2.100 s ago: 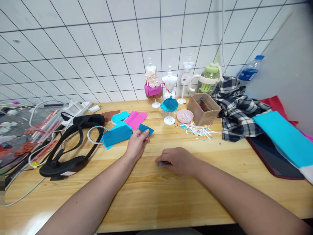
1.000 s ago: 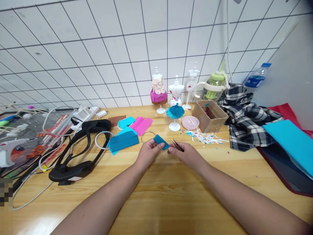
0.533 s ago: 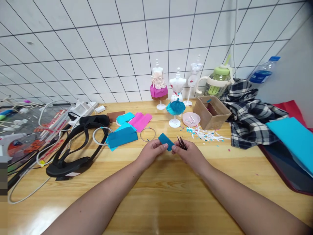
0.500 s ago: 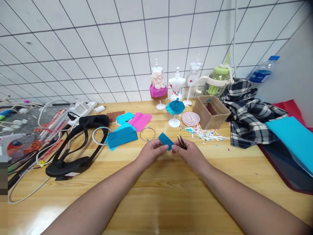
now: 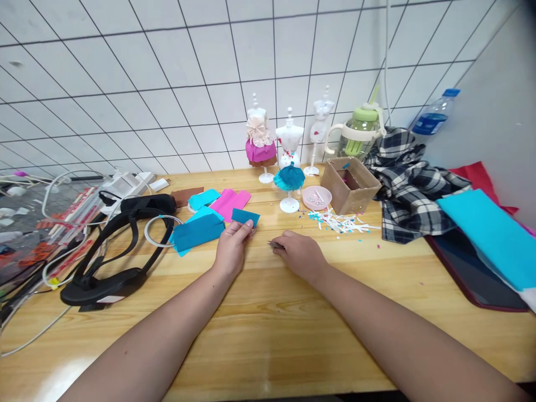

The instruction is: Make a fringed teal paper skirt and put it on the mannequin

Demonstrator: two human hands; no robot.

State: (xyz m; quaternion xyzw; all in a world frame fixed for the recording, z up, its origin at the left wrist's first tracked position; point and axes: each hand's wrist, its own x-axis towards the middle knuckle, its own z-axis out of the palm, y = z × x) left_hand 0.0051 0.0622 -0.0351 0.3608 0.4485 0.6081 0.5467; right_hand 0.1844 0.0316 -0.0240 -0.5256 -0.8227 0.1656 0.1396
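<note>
A small teal strip of crepe paper is pinched between the thumb and fingers of my left hand. To its right, my right hand is closed around small dark scissors; only their tips poke out, pointing left, and the rest is hidden in the palm. A gap of bare wood separates the two hands. Beyond them stands a white mini dress form wearing a teal paper skirt. Folded teal paper lies left of my left hand, with pink paper behind it.
Two more mini dress forms stand near the tiled wall. A pink dish, paper scraps and a cardboard box sit at the right, near a plaid cloth. On the left lie a black headset and tangled cables.
My hands have moved apart, the left one carrying the teal strip leftward. My right hand has turned so the scissors' tips point left instead of up. The whole view has shifted slightly.
</note>
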